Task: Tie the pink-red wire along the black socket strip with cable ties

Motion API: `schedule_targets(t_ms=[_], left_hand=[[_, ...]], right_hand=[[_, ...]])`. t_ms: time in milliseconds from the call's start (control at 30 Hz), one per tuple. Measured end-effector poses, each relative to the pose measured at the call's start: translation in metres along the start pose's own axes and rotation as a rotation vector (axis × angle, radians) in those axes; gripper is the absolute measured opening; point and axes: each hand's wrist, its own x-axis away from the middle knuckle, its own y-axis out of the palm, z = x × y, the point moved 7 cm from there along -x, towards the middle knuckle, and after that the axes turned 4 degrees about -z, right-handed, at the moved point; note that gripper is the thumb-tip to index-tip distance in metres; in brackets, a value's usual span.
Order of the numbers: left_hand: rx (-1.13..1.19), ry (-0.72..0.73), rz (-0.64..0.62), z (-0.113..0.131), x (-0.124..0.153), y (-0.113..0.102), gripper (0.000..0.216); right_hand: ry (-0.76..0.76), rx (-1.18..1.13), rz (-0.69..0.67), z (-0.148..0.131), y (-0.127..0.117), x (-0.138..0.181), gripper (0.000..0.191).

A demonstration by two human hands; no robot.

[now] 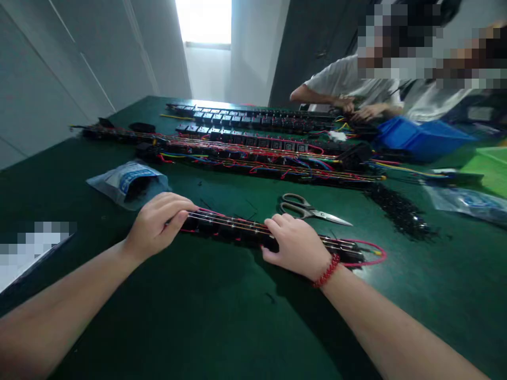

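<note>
A long black strip of wired modules [227, 227] lies across the table before me, with thin red, brown and white wires running along its top. My left hand [158, 224] is closed around its left end, thumb on the near side and fingers over the far side. Over the right half, my right hand [299, 245] grips the strip with curled fingers; a red beaded bracelet [328, 272] circles that wrist. Past the right hand, a pink-red wire loop [382, 253] sticks out from the strip's end. Scissors [312, 209] lie just behind the strip, blades pointing right.
Several longer wired strips [253, 150] lie across the back. A plastic bag [129, 182] sits at left, a heap of black bits [404, 211] at right. Blue bins [428, 137] and a green bin [489, 166] stand further right. Two people [356, 89] sit at the far side.
</note>
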Motion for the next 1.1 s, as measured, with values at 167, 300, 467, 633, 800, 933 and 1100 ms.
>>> schedule_targets(t_ms=[167,300,467,633,800,933,1100], left_hand=[[-0.05,-0.029,-0.164,-0.008,0.001,0.027,0.05],[-0.062,-0.079,-0.293,-0.013,0.003,0.038,0.069],[-0.038,-0.16,-0.448,-0.021,0.005,0.05,0.067],[0.056,-0.185,-0.481,-0.024,0.006,0.056,0.061],[0.08,-0.195,-0.486,-0.025,0.007,0.056,0.062],[0.096,-0.19,-0.493,-0.023,0.008,0.056,0.065],[0.111,-0.138,-0.476,-0.017,0.008,0.054,0.065]], right_hand=[[-0.019,-0.006,-0.043,0.008,-0.003,-0.001,0.033],[0.007,-0.028,-0.094,0.015,-0.004,-0.002,0.034],[0.066,-0.042,-0.167,0.038,-0.003,0.009,0.034],[0.042,-0.12,-0.181,0.053,-0.001,0.015,0.06],[-0.063,-0.142,-0.114,0.042,0.002,0.007,0.075],[-0.098,-0.143,-0.023,0.028,0.003,0.002,0.065],[-0.15,-0.116,0.025,0.014,0.004,-0.001,0.057]])
